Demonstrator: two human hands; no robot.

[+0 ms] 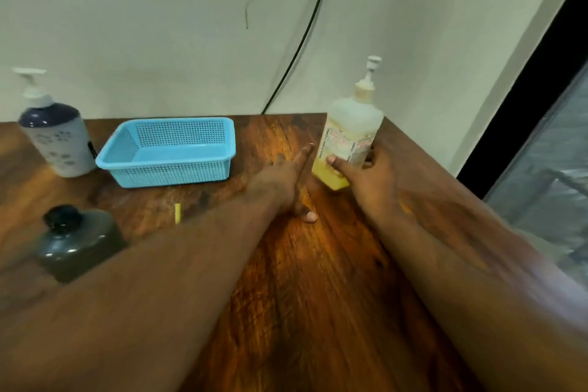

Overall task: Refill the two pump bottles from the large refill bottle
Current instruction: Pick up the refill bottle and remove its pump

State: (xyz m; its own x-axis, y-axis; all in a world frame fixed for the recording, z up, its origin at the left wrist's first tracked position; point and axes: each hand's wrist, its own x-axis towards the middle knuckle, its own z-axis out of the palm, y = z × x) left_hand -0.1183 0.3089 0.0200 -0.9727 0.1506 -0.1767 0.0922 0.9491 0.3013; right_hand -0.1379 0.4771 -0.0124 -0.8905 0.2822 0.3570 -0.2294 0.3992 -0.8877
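Yellow pump bottle (pixel 348 137): upright near the far right corner of the wooden worktop (pixel 318 280), clear plastic with yellow liquid low inside, paper label, white pump on top
Right hand (pixel 366 175): wrapped around the lower part of the yellow pump bottle, thumb on the front face, fingers behind it; arm stretched forward along the right edge
Left hand (pixel 286 181): open, fingers straight and pointing at the bottle, just beside it; contact appears absent, though blur makes this unsure
White pump bottle (pixel 55 137): upright at the far left edge, rounded, dark blue shoulder, speckled pattern
Refill bottle (pixel 79 242): dark, squat, black cap, near the left edge, well apart from both hands
Blue basket (pixel 168 153): perforated plastic, rectangular, along the far edge between the two pump bottles
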